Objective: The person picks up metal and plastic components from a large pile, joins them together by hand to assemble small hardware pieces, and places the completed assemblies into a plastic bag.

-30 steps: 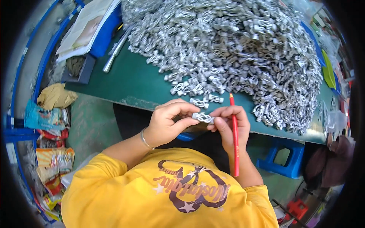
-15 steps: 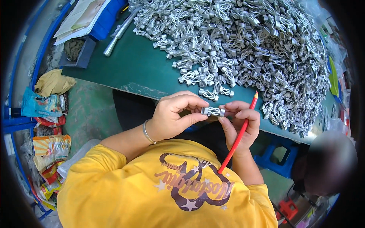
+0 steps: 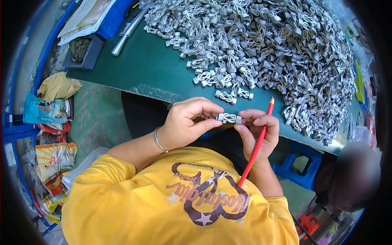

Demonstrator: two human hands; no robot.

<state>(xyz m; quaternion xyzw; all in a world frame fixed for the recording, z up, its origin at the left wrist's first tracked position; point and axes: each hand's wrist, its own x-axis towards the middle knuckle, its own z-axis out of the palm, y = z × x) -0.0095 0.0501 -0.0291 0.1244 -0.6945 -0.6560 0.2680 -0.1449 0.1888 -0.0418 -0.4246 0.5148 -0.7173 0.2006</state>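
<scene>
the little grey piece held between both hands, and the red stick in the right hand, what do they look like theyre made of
The small grey piece, pinched by the left hand and right hand, looks like metal: dull silver, ribbed like wound coils, matching the pile on the green table. Cast plastic cannot be ruled out. The red stick looks like a painted wooden pencil, glossy red with a pale sharpened tip.

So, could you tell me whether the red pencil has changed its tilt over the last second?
Yes. The red pencil in the right hand hung nearly straight down before; now it slants, tip up toward the green table edge, lower end over the yellow shirt.
</scene>
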